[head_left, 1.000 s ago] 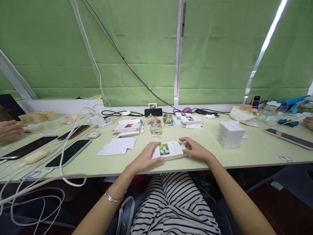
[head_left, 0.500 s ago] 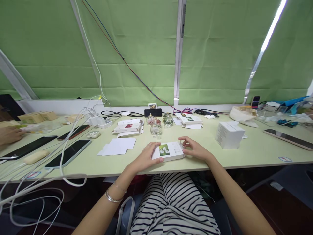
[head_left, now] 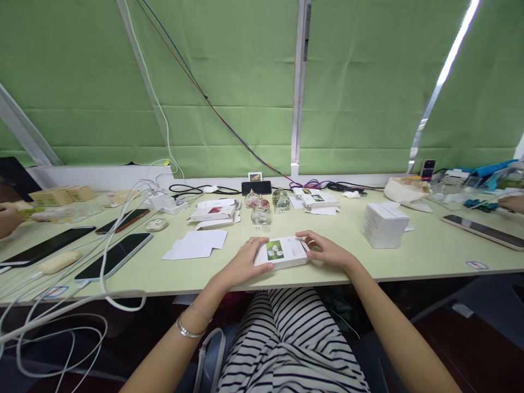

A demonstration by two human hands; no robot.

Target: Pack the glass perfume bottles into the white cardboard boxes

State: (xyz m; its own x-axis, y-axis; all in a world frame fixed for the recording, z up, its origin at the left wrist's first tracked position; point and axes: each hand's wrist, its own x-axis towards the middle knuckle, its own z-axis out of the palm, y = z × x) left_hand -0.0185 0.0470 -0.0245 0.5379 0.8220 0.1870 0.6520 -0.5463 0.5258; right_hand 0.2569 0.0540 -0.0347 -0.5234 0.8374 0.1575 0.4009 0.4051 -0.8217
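Note:
A flat white carton point(head_left: 291, 251) with a white-flower picture on a green ground lies at the table's front edge. My left hand point(head_left: 245, 259) grips its left end, thumb along the near side and fingers over the far side. At the right end, my right hand point(head_left: 325, 250) has its fingers and thumb closed on the carton's end flap. Beyond it stand several round glass bottles point(head_left: 261, 214) with pink and green contents. White folded card sheets point(head_left: 196, 244) lie to the left of the carton.
Flat cartons are stacked at the back left point(head_left: 213, 212) and back right point(head_left: 318, 199). A white box point(head_left: 383, 226) stands to the right. Phones point(head_left: 114, 255) and white cables point(head_left: 107, 273) cover the left side. Other people's hands show at both table ends.
My right fingers have shifted slightly at the carton's right end. Another person's hand has come into view at the far right; the one at the far left has drawn back left.

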